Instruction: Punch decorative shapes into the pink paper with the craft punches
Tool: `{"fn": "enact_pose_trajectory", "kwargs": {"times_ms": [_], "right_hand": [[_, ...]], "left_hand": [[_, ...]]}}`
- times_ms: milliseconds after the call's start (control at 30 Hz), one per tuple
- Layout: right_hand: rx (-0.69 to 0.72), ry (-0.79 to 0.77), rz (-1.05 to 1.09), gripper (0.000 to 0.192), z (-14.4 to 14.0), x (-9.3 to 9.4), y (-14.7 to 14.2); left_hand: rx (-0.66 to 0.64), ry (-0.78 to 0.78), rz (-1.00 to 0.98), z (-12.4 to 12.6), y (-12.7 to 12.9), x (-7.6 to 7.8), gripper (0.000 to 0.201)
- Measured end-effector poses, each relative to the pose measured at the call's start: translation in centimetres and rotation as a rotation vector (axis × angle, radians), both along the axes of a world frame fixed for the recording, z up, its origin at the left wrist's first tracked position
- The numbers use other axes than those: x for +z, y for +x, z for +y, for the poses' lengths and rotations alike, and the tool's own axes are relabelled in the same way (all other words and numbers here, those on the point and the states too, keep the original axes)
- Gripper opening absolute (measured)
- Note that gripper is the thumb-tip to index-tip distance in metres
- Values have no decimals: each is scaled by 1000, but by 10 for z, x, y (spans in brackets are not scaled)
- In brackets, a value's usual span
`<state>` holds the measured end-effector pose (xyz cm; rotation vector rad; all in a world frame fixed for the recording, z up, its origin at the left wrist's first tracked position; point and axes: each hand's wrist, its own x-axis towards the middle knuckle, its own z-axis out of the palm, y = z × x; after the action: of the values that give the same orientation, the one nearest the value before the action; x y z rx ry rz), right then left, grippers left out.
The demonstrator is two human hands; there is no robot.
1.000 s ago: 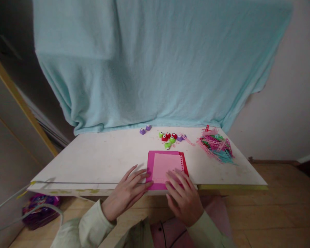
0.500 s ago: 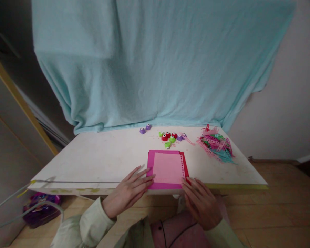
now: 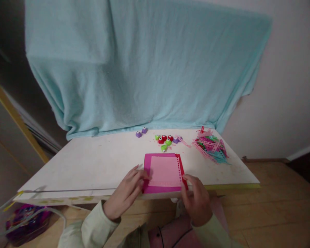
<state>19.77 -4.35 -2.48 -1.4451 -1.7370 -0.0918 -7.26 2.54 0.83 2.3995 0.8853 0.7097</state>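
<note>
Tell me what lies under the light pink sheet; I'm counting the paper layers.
Under the light pink sheet a magenta sheet shows along the left and near edges, and a red sheet at the right. Anything further beneath is covered.

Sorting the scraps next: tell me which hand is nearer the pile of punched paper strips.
Right. The right hand grips the pink paper stack below the strips; the left hand is at its far edge.

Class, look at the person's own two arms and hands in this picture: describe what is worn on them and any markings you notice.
Both hands, the left hand and the right hand, are bare: no gloves, and no rings or watch can be made out. Each arm wears a long, pale cream sleeve ending at the wrist with a plain cuff. No markings or patterns show on the fabric.
</note>
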Motion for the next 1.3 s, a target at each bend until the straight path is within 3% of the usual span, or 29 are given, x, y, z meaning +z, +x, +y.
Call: {"fn": "enact_pose_trajectory", "kwargs": {"times_ms": [67,167,367,733,1300], "right_hand": [[54,-123,48,31,10,12,-21],[193,-249,32,32,23,22,-49],[219,-299,-7,24,32,15,-78],[280,-323,81,14,32,8,-84],[380,-283,96,12,35,7,-85]], "left_hand": [[95,-42,-83,6,10,-6,21],[139,-66,-127,17,22,-15,13],[115,-132,-150,28,23,-23,12],[18,-221,-161,32,16,-17,16],[-18,-158,-74,34,18,-13,10]]}}
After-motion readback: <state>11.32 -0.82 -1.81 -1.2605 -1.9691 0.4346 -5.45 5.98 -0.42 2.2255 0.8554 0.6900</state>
